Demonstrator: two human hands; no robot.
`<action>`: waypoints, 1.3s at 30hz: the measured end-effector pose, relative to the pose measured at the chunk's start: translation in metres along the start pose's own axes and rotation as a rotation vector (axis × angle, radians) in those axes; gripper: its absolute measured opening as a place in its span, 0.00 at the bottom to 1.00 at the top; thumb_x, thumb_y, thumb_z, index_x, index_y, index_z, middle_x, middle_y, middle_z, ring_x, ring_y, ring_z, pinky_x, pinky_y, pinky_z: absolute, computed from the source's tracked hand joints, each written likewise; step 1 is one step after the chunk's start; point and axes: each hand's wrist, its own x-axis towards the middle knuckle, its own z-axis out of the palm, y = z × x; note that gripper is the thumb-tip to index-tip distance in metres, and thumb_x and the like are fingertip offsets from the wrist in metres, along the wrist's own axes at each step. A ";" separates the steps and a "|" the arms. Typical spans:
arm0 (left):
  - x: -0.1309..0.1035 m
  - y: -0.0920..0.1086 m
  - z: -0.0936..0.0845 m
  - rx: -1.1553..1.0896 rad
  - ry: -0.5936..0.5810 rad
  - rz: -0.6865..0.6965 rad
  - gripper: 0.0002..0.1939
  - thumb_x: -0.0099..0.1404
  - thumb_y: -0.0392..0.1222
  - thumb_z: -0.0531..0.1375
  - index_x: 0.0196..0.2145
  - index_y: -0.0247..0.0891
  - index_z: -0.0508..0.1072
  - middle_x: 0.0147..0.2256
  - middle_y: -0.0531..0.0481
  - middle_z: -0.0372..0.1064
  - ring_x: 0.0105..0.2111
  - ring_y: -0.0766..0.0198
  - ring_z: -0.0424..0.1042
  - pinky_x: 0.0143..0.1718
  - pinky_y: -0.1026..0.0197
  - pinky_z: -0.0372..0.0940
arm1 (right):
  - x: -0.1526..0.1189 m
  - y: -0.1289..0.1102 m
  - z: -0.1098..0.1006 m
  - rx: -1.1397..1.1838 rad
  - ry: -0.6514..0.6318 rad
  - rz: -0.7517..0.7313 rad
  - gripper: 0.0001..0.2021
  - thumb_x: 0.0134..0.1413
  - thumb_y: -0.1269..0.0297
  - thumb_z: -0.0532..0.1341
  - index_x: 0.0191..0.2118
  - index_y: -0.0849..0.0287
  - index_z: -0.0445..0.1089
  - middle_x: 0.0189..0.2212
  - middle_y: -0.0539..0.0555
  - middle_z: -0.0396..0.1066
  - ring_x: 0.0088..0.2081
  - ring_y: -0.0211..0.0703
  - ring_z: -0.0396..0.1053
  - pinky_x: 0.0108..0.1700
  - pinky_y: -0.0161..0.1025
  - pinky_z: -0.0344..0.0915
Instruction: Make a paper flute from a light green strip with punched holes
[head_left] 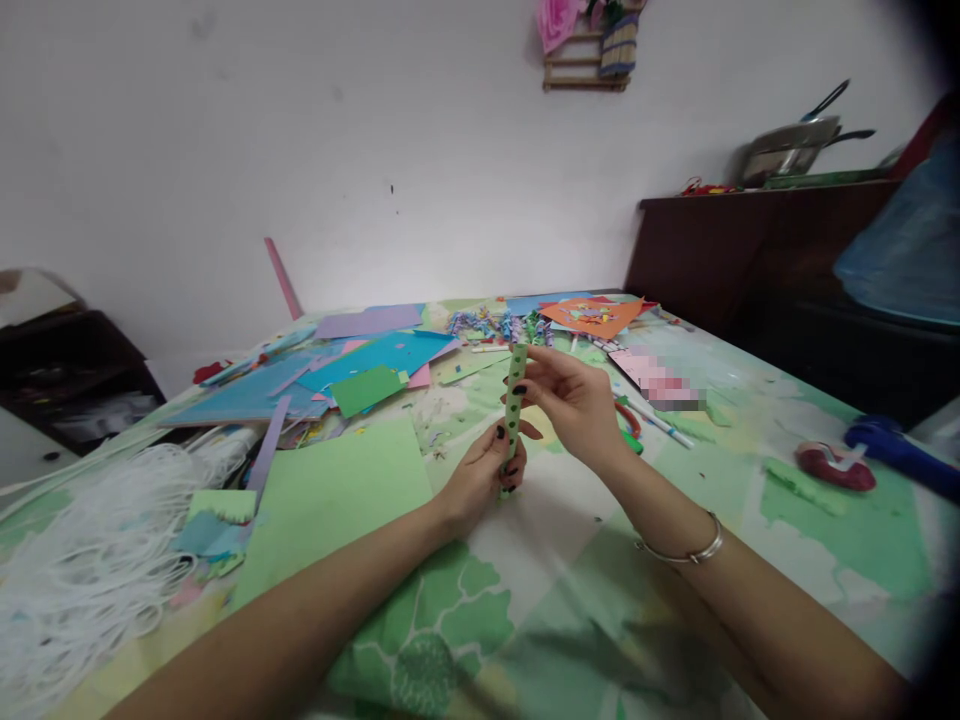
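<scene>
A light green paper tube with dark dots (515,400) stands nearly upright between my hands, over the middle of the table. Around its lower part my left hand (480,470) is closed, thumb in front. My right hand (570,400) pinches the upper part from the right side, its thumb and fingertips against the paper. The tube's top end shows above my fingers; part of its lower length is hidden behind my left fingers. To the left of my left hand lies a light green paper sheet (337,490).
White cord (112,560) is heaped at the left. Blue card (382,362), a green piece (367,390) and orange paper (592,316) lie toward the back. At the right are a red tape dispenser (832,468) and a blue-handled object (900,450). A pink phone-like item (652,378) lies nearer.
</scene>
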 end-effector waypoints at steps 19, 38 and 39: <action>0.001 0.016 0.006 -0.211 -0.092 -0.178 0.22 0.69 0.51 0.42 0.22 0.37 0.57 0.20 0.55 0.46 0.20 0.67 0.47 0.24 0.65 0.51 | -0.007 -0.011 0.008 -0.132 -0.037 -0.126 0.23 0.49 0.76 0.59 0.51 0.50 0.70 0.31 0.48 0.74 0.30 0.37 0.71 0.37 0.39 0.73; 0.004 0.010 0.004 -0.163 -0.120 -0.217 0.24 0.69 0.53 0.43 0.20 0.37 0.56 0.20 0.56 0.44 0.20 0.69 0.43 0.23 0.67 0.49 | -0.006 -0.017 0.009 -0.116 0.104 -0.188 0.19 0.48 0.75 0.61 0.45 0.48 0.74 0.31 0.47 0.74 0.30 0.35 0.69 0.35 0.37 0.70; 0.005 0.009 0.004 -0.164 -0.123 -0.215 0.24 0.69 0.53 0.43 0.20 0.37 0.56 0.20 0.56 0.44 0.19 0.69 0.43 0.23 0.67 0.48 | -0.007 -0.018 0.009 -0.161 0.112 -0.226 0.19 0.49 0.76 0.60 0.45 0.48 0.74 0.32 0.47 0.74 0.32 0.36 0.69 0.36 0.37 0.70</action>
